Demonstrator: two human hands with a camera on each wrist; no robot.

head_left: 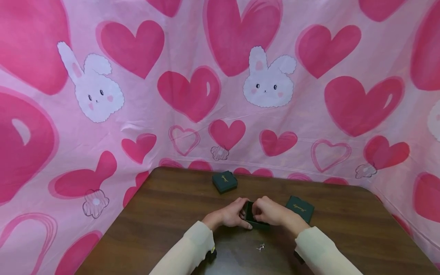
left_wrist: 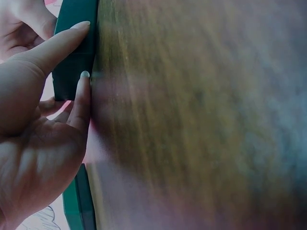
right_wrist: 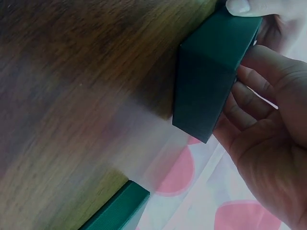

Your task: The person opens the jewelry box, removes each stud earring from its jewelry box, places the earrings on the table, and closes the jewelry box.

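An open dark green box stands on the wooden table between both hands, its dark inside facing up. My left hand grips its left end; in the left wrist view the thumb lies along the box's side. My right hand has its fingers bent down into the opening. In the right wrist view, the right hand is at the far rim of the box; whether its fingertips pinch something, I cannot tell. Small silvery pieces lie on the table in front of the box.
A closed-looking green box with gold lettering sits toward the back of the table. Another green lettered piece lies just right of the right hand. Pink heart-printed cloth hangs behind the table's back edge.
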